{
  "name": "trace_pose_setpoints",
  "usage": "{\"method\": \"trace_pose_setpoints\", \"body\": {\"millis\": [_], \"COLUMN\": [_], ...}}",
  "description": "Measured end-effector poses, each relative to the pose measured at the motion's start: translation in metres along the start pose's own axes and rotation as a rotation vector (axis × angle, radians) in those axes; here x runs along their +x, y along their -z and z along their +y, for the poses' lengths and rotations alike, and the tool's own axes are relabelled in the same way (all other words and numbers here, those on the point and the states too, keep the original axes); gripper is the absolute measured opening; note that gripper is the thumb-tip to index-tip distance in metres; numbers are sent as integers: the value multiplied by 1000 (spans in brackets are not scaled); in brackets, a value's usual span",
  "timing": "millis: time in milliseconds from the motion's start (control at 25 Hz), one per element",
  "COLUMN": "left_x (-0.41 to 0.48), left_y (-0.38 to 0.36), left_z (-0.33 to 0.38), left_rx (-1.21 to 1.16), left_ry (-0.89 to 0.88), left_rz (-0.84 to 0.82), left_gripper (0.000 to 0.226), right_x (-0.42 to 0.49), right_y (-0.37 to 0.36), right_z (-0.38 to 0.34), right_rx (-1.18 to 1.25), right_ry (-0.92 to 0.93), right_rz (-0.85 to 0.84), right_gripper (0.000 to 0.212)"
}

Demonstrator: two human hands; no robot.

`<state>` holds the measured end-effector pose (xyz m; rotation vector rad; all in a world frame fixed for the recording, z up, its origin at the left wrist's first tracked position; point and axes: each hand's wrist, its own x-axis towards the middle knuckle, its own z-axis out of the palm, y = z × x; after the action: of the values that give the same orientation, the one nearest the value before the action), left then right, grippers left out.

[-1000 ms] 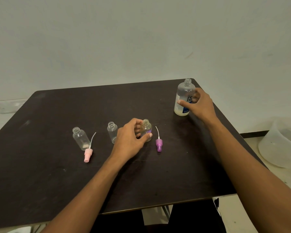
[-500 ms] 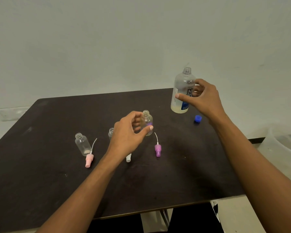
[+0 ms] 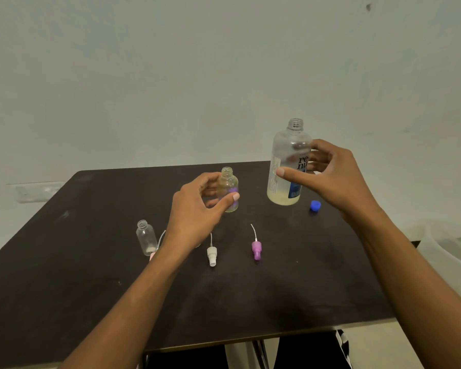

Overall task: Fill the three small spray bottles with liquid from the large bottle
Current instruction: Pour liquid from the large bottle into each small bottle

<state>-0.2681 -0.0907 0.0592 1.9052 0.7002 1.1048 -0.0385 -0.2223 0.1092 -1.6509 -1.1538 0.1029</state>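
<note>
1. The large clear plastic bottle (image 3: 288, 166), uncapped with pale liquid low inside, is held upright above the dark square table (image 3: 91, 275) in the right hand (image 3: 328, 177).
2. Left of it, the left hand (image 3: 197, 209) grips a small clear uncapped spray bottle (image 3: 229, 190), raised.
3. A blue cap (image 3: 315, 205) lies just right of the large bottle.
4. Nearer, a white sprayer head (image 3: 212, 255), a purple one (image 3: 256, 250) and another small empty bottle (image 3: 146, 237) rest on the table.
5. The left wrist hides the third bottle; plain wall behind.

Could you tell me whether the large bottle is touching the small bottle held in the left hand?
Apart. The head view shows dark tabletop between the large bottle in the right hand and the small bottle in the left hand.
</note>
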Motion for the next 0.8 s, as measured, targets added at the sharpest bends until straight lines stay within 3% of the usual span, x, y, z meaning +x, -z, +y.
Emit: {"method": "trace_pose_setpoints", "body": {"millis": [360,640,800], "left_x": [-6,-8,-10], "left_y": [12,15,15], "left_z": [6,10,9], "left_rx": [-28,-26,-33], "left_ry": [4,-18,-17], "left_rz": [26,22,14], "left_gripper": [43,43,43], "right_x": [-14,-9,-8], "right_y": [-4,-11,-14], "right_z": [-6,-5,-9], "right_rx": [-67,-268,-332], "right_ry": [89,209,243], "right_rz": [-31,-77,-126], "right_gripper": [77,85,78]}}
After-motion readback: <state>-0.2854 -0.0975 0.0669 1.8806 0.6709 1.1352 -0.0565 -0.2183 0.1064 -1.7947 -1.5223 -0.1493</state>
